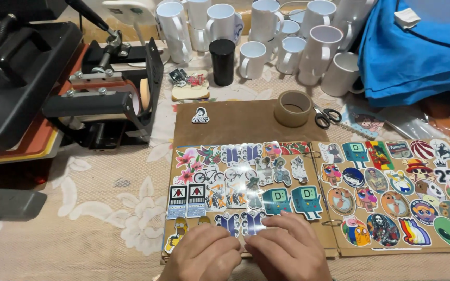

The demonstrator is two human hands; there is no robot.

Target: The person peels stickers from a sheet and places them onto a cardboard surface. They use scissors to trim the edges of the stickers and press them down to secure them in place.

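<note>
we see our left hand (200, 253) and right hand (287, 250) lying palm down, side by side and touching, at the near edge of the left brown board (235, 125) on the desk (105, 218). the fingers of both hands are stretched nearly flat, pressed onto the bottom row of stickers (246, 221), gripping nothing. the right fingers (287, 221) reach just under a teal robot sticker (277, 200). a second sticker board (391, 187) lies beside it to the right, a tape roll (293, 108) and scissors (326, 115) beyond.
</note>
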